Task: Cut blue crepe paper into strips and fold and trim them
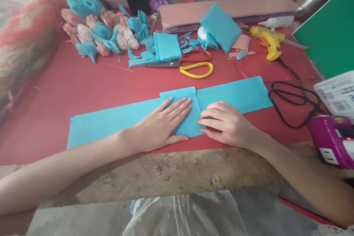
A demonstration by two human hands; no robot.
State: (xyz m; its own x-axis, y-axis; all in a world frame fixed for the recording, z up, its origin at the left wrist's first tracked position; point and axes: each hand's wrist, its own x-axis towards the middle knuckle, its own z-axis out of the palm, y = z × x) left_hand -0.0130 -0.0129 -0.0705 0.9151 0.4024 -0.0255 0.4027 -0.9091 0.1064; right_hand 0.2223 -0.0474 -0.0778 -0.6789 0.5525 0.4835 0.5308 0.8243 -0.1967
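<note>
A long strip of blue crepe paper (116, 116) lies across the red table cover in front of me, with a folded section (178, 93) stacked at its middle. My left hand (166, 123) lies flat on that folded section, fingers stretched out and pointing right. At the right edge of the fold, my right hand (225, 123) is curled, its fingertips closed at the paper's edge. The right end of the strip (235, 94) runs out beyond that hand. Just behind the strip are scissors (196, 70) with one red and one yellow handle.
Blue, pink and white paper flowers (102, 29) are heaped at back left. Folded blue paper squares (221, 27) and scraps lie at the back, near a yellow glue gun (268, 40) with a black cord (298, 99). A magenta power box (329, 140) stands at right.
</note>
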